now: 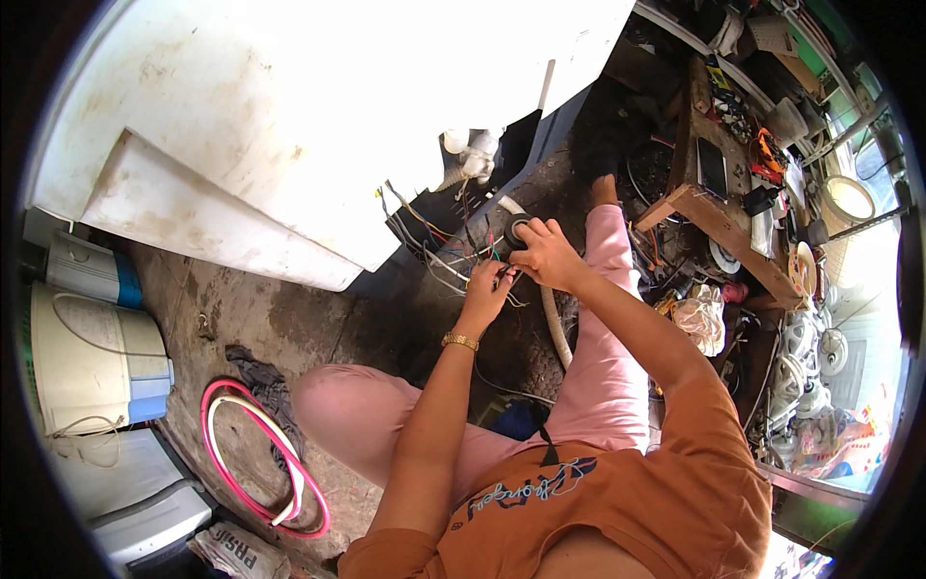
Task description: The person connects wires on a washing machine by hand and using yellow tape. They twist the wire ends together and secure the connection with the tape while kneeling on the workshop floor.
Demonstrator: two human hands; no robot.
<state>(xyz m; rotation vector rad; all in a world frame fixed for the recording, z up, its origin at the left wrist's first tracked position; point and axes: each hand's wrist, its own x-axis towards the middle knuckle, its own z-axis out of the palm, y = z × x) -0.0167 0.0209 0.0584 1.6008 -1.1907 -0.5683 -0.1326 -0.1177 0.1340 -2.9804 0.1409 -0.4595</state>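
My left hand (484,292) is closed in a pinch on a thin dark wire (504,276), between my knees and in front of a big white appliance casing (260,125). Right beside it, my right hand (550,255) is closed, with a dark roll of tape (517,230) at its fingers. The fingertips of both hands nearly meet at the wire. A bundle of loose coloured wires (424,224) comes out of the casing's open underside and runs toward my hands. Their exact joining point is hidden by my fingers.
A corrugated pale hose (557,333) runs along the floor by my right leg. Pink and white hoses (214,425) lie coiled at left, near a dark rag (258,372) and cream tubs (87,338). A wooden bench (719,227) with tools stands at right.
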